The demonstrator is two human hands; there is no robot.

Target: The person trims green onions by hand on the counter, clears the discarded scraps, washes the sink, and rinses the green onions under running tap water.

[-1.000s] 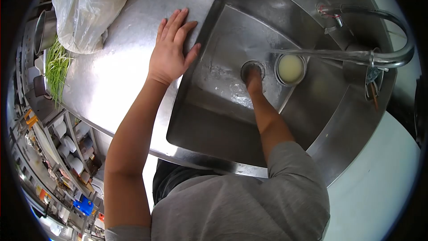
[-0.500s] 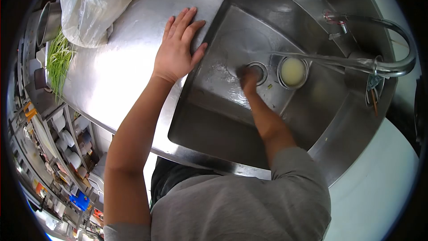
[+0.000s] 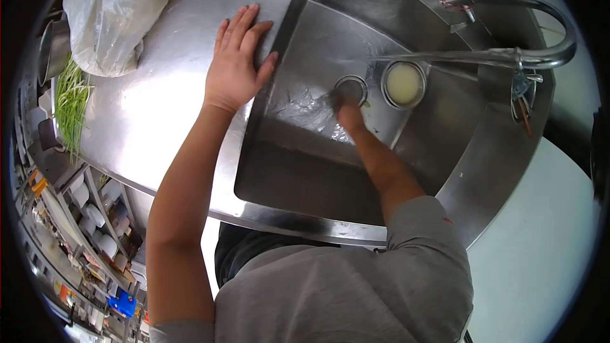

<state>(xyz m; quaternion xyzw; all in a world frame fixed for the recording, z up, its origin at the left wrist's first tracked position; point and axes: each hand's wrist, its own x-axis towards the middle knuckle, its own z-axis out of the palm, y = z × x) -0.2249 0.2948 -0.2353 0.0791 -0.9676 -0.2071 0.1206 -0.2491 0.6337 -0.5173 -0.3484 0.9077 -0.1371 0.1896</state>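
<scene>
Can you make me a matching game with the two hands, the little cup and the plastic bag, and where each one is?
Things:
1. left hand
2. right hand
3. cup
4. plastic bag

Places:
A. in the sink, right of the drain
B. flat on the counter by the sink edge
C. on the counter's far left
D. down at the drain

Pairs: 1-B, 2-D, 3-A, 4-C

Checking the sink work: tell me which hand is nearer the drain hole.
Right. The right hand is down in the sink, its fingertips at the drain hole. The left hand lies flat on the counter beside the sink's edge, well away from it.
</scene>
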